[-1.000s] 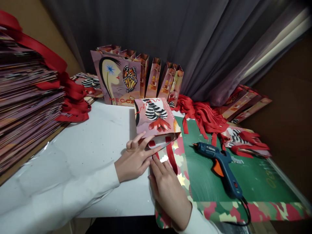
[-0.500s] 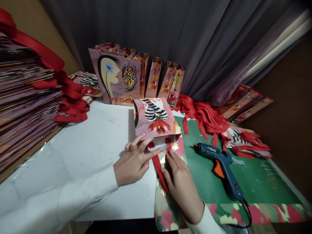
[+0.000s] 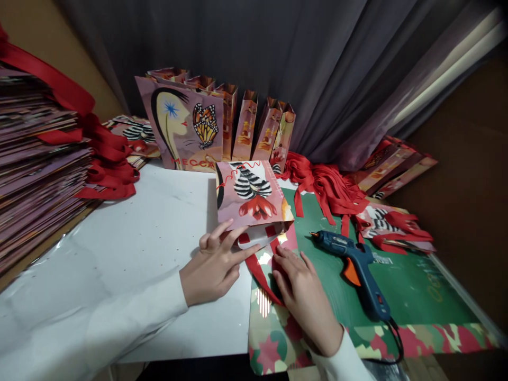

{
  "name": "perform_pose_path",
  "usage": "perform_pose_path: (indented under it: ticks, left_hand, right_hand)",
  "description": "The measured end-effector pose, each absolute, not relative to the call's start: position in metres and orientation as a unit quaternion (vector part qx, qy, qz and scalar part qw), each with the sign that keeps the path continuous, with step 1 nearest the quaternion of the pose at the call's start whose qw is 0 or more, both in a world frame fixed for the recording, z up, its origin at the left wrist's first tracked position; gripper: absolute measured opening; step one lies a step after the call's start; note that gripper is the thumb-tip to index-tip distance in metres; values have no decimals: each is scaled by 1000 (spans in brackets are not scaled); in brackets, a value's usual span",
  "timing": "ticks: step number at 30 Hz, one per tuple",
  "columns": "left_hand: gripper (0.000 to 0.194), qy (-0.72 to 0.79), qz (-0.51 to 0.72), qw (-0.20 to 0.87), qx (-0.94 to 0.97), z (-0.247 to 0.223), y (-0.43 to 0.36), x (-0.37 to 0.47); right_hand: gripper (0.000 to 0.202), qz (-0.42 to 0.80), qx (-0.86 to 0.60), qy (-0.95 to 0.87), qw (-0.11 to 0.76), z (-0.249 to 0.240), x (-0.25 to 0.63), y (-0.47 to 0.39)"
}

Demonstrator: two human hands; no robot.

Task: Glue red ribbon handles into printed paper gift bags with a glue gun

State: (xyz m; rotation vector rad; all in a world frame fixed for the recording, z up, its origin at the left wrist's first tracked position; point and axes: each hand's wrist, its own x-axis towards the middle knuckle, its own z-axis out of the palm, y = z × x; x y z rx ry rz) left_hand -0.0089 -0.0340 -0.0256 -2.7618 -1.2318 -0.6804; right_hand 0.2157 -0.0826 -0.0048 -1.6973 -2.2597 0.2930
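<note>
Paper gift bag (image 3: pixel 254 198) lies flat across the white tabletop (image 3: pixel 159 211) and green mat (image 3: pixel 337 280), mouth toward me. My left hand (image 3: pixel 216 264), fingers spread, presses its open edge; my right hand (image 3: pixel 304 288), fingers loosely curled, rests on the red ribbon handle (image 3: pixel 262 278), left of the blue glue gun (image 3: pixel 357 270).

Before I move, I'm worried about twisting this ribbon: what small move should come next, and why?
I'd probably smooth the red ribbon gently with the right hand: its loop bows loosely over the patterned border, that hand is at it, and the left hand rests at the bag's open edge.
</note>
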Motion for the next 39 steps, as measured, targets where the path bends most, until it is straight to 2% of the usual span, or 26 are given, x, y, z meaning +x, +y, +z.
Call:
perform_pose_path:
  ticks: [3, 6, 7, 9, 12, 15, 18, 23, 29, 31, 34, 39]
  left_hand:
    - [72, -399, -216, 24, -891, -26, -34, -9]
    - [71, -400, -217, 23, -890, -27, -34, -9]
    - [70, -400, -218, 22, -890, -27, -34, -9]
    - [70, -402, -220, 22, -889, -28, -33, -9]
    - [71, -405, -216, 21, -888, -28, -33, -9]
    - [71, -405, -217, 24, -888, -27, -33, -8]
    - [71, -401, -219, 26, -889, -25, -33, -9]
    - [70, -400, -223, 12, -889, -27, -32, -9]
    - [66, -410, -224, -11, -884, -29, -34, -8]
    - [65, -412, -221, -20, -884, -27, -34, -7]
    - [64, -411, -220, -29, -884, -24, -34, -8]
    - [63, -402, -214, -20, -890, -23, -32, -10]
  right_hand:
    - [30, 78, -610, -763, 198, 0, 225, -87]
    - [44, -41, -729, -635, 252, 4, 254, -93]
    - [53, -84, -777, -577, 237, 3, 268, -95]
    - [67, -123, -855, -485, 138, -1, 298, -99]
    - [75, -73, -883, -463, 24, -12, 343, -101]
    - [79, 23, -868, -496, 6, -16, 377, -100]
    - [72, 187, -846, -494, 71, -6, 396, -96]
    - [60, 392, -817, -367, 212, 27, 385, -97]
    - [55, 419, -754, -281, 421, 24, 358, -116]
    - [54, 414, -740, -257, 463, 15, 357, -123]
    - [45, 443, -716, -294, 452, 8, 352, -129]
    - [32, 381, -745, -444, 321, 23, 329, -115]
